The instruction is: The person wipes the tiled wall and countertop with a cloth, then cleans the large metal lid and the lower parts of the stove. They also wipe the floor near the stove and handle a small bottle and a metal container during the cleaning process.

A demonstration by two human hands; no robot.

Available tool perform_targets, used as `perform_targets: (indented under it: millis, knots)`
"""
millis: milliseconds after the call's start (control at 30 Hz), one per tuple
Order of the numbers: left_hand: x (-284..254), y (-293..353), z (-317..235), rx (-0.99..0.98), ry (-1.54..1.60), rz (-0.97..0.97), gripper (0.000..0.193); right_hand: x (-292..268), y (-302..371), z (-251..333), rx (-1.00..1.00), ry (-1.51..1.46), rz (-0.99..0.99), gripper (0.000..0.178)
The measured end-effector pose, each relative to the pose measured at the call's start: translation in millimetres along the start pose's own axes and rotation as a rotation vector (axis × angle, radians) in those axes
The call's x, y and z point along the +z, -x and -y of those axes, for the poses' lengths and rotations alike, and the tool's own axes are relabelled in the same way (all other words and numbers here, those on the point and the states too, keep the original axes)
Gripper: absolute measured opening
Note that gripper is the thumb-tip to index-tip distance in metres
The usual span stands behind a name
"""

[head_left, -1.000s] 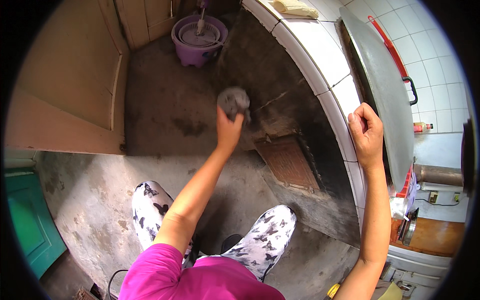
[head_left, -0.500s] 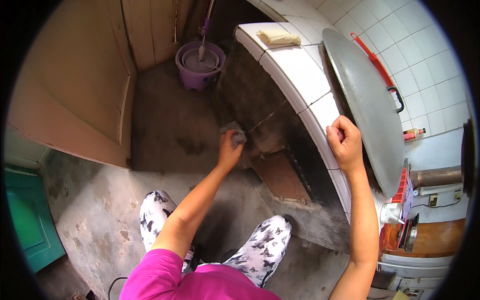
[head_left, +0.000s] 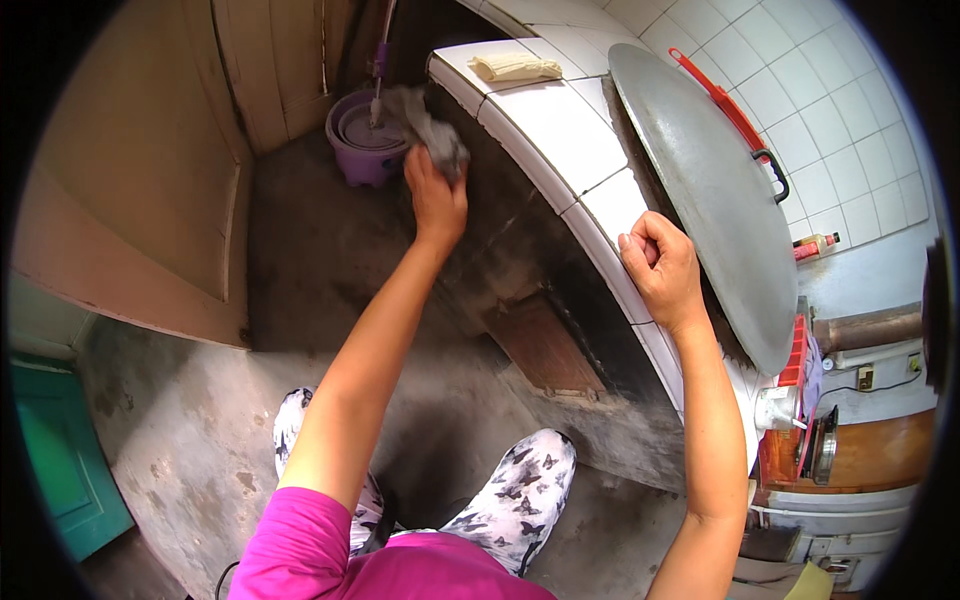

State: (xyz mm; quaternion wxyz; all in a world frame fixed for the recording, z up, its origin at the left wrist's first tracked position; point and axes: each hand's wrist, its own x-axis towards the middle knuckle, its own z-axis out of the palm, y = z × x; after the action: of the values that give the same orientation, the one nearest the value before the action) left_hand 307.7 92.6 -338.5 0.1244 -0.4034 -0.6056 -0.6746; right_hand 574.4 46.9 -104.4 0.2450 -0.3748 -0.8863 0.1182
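My left hand (head_left: 436, 205) is closed on a crumpled grey cloth (head_left: 436, 138), raised in front of the dark side of the stove. The cloth's loose end is blurred and overlaps the rim of a purple mop bucket (head_left: 362, 166) in the picture. My right hand (head_left: 664, 268) forms a fist at the white tiled edge (head_left: 606, 222) of the stove top, and nothing shows in its fingers. Beside that fist lies a large grey metal lid (head_left: 705, 200) with a black handle. Farther along the tiles rests a folded cream cloth (head_left: 515, 67).
A mop handle (head_left: 382, 50) stands in the bucket. Below the tiled edge, a rusty brown panel (head_left: 543, 345) is set in the stove front. A wooden door (head_left: 130, 180) is on the left, and a red-handled tool (head_left: 730, 100) leans behind the lid.
My left hand has moved up and away with the grey cloth, from low on the stove's side toward the bucket. My right fist keeps its place on the tiled edge; the view has shifted slightly.
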Motion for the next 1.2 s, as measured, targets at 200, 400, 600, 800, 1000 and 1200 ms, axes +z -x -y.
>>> perform_targets:
  millis: [200,400,600,800,1000,1200]
  knots:
    - [-78,40,20,-1.255,1.191,0.290,0.045,-15,5,-3,0.007,0.030,-0.024,0.031]
    - [-120,36,17,-1.317,1.718,0.355,0.050,-10,5,1,0.025,0.028,-0.017,0.030]
    - [-133,15,-28,-1.223,1.215,0.366,0.035,-12,7,-5,0.002,0.030,-0.022,0.030]
    - [-120,-1,-15,-1.151,0.922,0.207,0.047,-12,5,-3,0.018,0.013,-0.025,0.031]
    - [-78,-63,-12,-0.956,1.582,-0.005,0.043,-8,3,-3,0.020,-0.020,-0.029,0.030]
    - [-57,-119,-92,-0.828,1.611,-0.239,0.041,-9,6,-9,0.024,-0.038,-0.031,0.029]
